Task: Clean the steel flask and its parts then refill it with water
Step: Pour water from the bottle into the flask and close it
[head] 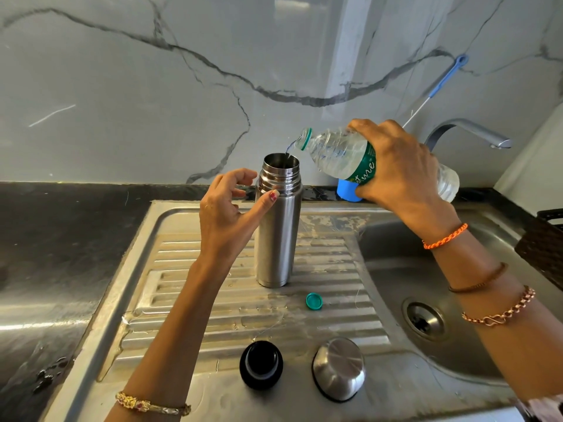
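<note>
The steel flask (278,220) stood upright and uncapped on the ribbed drainboard (189,303) of the sink. The left hand (227,214) sat against the flask's left side, thumb touching its shoulder just below the threads, the other fingers loosely curled and apart from the metal. The right hand (402,169) gripped a plastic water bottle (341,153) tilted over the flask, a thin stream falling into the mouth; the bottle's far end was partly hidden behind the hand. Nearer than the flask lay a green bottle cap (314,300), a black stopper (261,364) and the steel cup lid (339,368). A blue object (347,189) behind the bottle was mostly hidden, possibly a container.
</note>
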